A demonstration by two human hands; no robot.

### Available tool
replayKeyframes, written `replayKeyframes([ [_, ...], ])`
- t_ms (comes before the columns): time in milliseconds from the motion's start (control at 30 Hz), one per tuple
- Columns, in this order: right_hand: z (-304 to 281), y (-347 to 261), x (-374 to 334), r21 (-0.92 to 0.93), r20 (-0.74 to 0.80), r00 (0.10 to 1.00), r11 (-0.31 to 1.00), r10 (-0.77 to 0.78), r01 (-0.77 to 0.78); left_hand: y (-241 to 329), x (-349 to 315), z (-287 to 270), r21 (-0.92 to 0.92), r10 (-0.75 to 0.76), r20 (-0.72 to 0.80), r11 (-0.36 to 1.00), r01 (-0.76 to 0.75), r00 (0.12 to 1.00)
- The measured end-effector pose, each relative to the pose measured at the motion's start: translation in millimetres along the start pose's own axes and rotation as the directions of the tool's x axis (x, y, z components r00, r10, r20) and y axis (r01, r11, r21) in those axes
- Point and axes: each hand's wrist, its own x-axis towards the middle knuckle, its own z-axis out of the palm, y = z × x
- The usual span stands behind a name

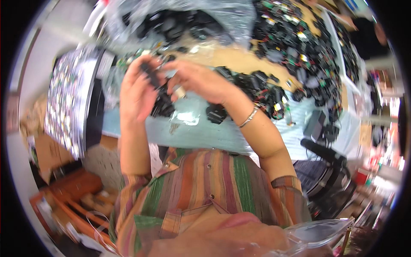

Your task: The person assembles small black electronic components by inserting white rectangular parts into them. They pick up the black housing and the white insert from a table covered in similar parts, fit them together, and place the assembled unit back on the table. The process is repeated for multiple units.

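Observation:
My left hand (138,92) is raised over the table, its fingers closed on a small black elongated part (150,75). Reaching in from the right, my right hand (201,81) pinches a small pale block-shaped piece (179,91). The fingertips of both hands are close together, and motion blur hides their finer details. Beneath them, a small pile of black parts (162,105) lies on the pale blue table covering (192,135). One more black part (216,113) rests nearer to me, below my right wrist.
A large heap of black parts with coloured wires (295,55) spreads across the right and back. Clear plastic sheeting (180,17) covers more dark parts behind. On the left stands a dark-sided bin (92,103) full of small shiny pieces. A chair (323,167) is at the right.

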Motion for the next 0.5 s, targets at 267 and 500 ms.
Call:
replayKeyframes([
  [267, -8.7, 1.7, -41.6, 0.280, -0.344, 0.930, 0.932, -0.126, 0.230, -4.0, -6.3, -10.5, 0.094, -0.176, 0.032, 0.980, 0.173, 0.984],
  [500, -11.1, -17.0, -49.8, 0.011, -0.387, 0.842, 0.911, -0.376, 0.411, -9.9, 3.4, 13.9, 0.670, -0.150, -0.190, 0.703, 0.239, 0.970],
])
